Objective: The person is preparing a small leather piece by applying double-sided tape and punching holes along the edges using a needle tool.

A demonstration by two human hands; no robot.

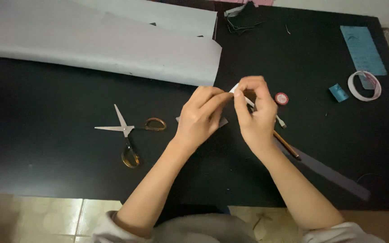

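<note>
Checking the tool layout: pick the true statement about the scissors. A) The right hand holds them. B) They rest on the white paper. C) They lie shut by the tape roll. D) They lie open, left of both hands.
D: the scissors lie blades apart on the black table, left of the left hand and right hand.

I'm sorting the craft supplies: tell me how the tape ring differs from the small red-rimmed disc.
The tape ring is larger, whitish and open through its middle, lying near the table's right edge. The red-rimmed disc is smaller, filled in with a pale centre, and sits just beside the right hand. Both are round and lie flat.
</note>
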